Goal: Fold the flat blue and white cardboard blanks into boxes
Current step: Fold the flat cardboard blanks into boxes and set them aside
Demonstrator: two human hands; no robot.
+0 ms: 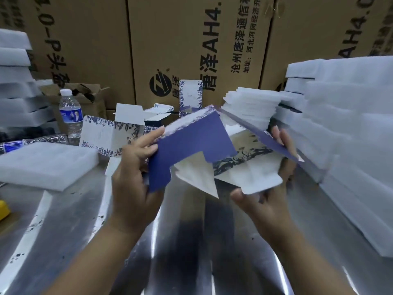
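I saw a shiny metal table. On its left side lay a thick foam pad, and behind it stood a water bottle. A flat blank lay just beside the bottle. Tall foam stacks stood on the right side. A yellow thing lay at the far left; I could not tell what it was.

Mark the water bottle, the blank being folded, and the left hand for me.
water bottle (71, 116), head view, on its blue label.
cardboard blank (191, 143), head view, on the solid blue panel.
left hand (133, 173), head view, on the back of the hand.
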